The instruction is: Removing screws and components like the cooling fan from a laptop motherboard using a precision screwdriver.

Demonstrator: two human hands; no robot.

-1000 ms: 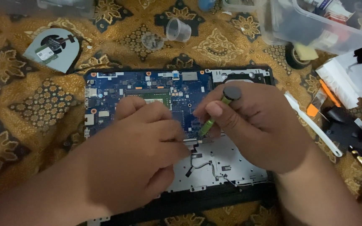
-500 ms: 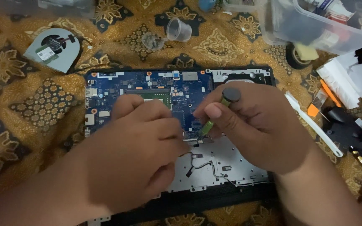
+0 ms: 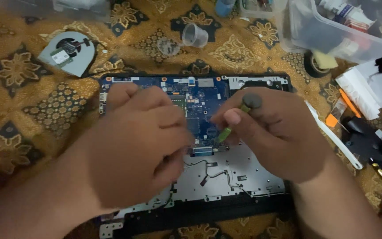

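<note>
Still, nothing shifts: one opened black laptop base [image 3: 253, 208] with blue circuit board [image 3: 200, 95] lies centre. Left hand [image 3: 142, 150], fingers curled, rests on it; right hand [image 3: 275, 132] pinches one green-handled screwdriver [image 3: 237, 119]. One grey cooling fan [image 3: 69, 53] at ten o'clock.

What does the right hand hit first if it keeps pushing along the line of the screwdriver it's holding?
The right hand holds a green screwdriver angled down and left. Straight on, it likely meets the blue circuit board near its lower edge, beside the left hand. Whether the tip already touches is unclear.
</note>
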